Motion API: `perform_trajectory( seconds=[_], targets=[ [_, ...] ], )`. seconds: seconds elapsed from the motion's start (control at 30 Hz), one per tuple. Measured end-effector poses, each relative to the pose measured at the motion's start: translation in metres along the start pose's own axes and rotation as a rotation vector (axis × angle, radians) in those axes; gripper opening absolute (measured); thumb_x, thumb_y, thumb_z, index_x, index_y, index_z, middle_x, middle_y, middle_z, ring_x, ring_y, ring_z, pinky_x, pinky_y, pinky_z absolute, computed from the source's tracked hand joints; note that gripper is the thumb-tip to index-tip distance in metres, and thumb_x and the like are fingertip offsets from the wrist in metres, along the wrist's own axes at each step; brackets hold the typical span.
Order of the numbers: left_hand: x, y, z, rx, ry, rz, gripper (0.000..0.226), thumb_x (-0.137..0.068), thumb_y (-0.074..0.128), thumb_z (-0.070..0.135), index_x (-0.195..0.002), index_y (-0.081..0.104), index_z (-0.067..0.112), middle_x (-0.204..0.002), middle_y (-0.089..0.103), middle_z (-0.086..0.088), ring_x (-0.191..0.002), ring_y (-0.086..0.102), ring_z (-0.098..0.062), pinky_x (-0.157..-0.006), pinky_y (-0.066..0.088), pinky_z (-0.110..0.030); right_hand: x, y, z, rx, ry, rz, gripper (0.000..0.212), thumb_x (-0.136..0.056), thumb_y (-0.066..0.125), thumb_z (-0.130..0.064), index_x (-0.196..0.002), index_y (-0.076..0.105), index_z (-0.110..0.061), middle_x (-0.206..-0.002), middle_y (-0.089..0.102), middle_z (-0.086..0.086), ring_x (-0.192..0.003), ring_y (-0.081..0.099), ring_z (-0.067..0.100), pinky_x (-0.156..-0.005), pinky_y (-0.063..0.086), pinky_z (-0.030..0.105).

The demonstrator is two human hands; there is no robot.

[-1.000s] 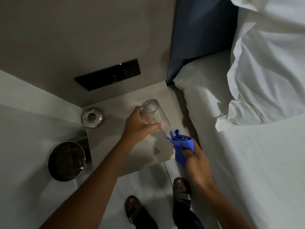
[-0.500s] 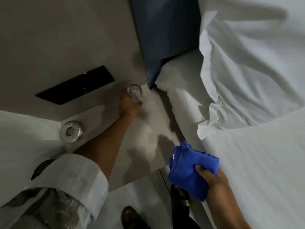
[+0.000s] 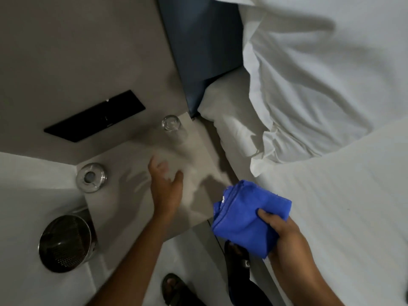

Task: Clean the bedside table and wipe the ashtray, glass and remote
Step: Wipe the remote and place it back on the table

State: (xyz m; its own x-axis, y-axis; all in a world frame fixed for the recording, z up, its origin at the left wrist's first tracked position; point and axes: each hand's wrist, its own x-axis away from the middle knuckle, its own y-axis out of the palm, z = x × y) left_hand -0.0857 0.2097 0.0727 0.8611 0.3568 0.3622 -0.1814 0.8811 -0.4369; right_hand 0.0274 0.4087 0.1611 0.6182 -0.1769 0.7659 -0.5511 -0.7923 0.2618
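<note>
Glass (image 3: 172,129) at table (image 3: 198,155) back corner | ashtray (image 3: 91,177) left | left hand (image 3: 165,188) fingers spread, empty | right hand (image 3: 284,235) grips cloth (image 3: 245,217)

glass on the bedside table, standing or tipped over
Standing. The clear drinking glass rests on end at the grey bedside table's back corner, untouched by either hand; which end is up, cannot tell.

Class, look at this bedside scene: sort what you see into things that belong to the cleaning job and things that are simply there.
Belongs to the job:
- bedside table
- glass
- ashtray
- blue cloth, held in the right hand
- left hand, empty

Simply there:
- metal bin
- black wall panel
- pillow
- sandals
</note>
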Motion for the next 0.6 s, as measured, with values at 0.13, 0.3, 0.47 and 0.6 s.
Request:
perform_trajectory(
  seconds=[0.13,0.3,0.47,0.6],
  targets=[
    [0.101,0.003,0.005,0.103,0.027,-0.030,0.056,-0.087,0.063,-0.003,-0.126,0.044,0.034,-0.109,0.067,0.009,-0.090,0.064,0.008,-0.078,0.047,-0.005,0.025,-0.018,-0.015,-0.075,-0.019,-0.005,0.031,-0.071,0.061,-0.022,-0.098,0.075,-0.013,-0.101,0.077,0.008,-0.090,0.074,0.024,-0.073,0.057,0.038],
    [0.195,0.046,0.029,0.099,0.030,-0.222,0.053,-0.086,0.057,-0.009,-0.112,0.055,0.038,-0.102,0.068,0.020,-0.088,0.067,0.004,-0.078,0.049,-0.011,0.057,-0.066,-0.042,-0.163,-0.079,0.074,0.025,-0.086,0.055,-0.019,-0.096,0.077,-0.016,-0.109,0.075,0.007,-0.099,0.071,0.023,-0.081,0.049,0.039],
    [0.253,0.103,0.066,-0.048,0.108,-0.484,0.045,-0.089,0.055,-0.004,-0.118,0.062,0.030,-0.108,0.070,0.011,-0.092,0.066,0.000,-0.074,0.046,-0.005,0.104,-0.136,-0.076,0.106,-0.425,0.283,0.019,-0.092,0.059,-0.027,-0.105,0.070,-0.034,-0.106,0.075,-0.008,-0.096,0.071,0.009,-0.080,0.051,0.034],
    [0.304,0.161,0.088,-0.259,0.250,-0.684,0.040,-0.094,0.058,0.012,-0.132,0.058,0.025,-0.128,0.066,0.004,-0.112,0.063,-0.011,-0.092,0.048,-0.017,0.126,-0.191,-0.086,0.568,-0.639,0.635,0.020,-0.096,0.054,-0.023,-0.104,0.056,-0.041,-0.089,0.068,-0.017,-0.080,0.062,-0.011,-0.066,0.046,0.023]
  ],
)
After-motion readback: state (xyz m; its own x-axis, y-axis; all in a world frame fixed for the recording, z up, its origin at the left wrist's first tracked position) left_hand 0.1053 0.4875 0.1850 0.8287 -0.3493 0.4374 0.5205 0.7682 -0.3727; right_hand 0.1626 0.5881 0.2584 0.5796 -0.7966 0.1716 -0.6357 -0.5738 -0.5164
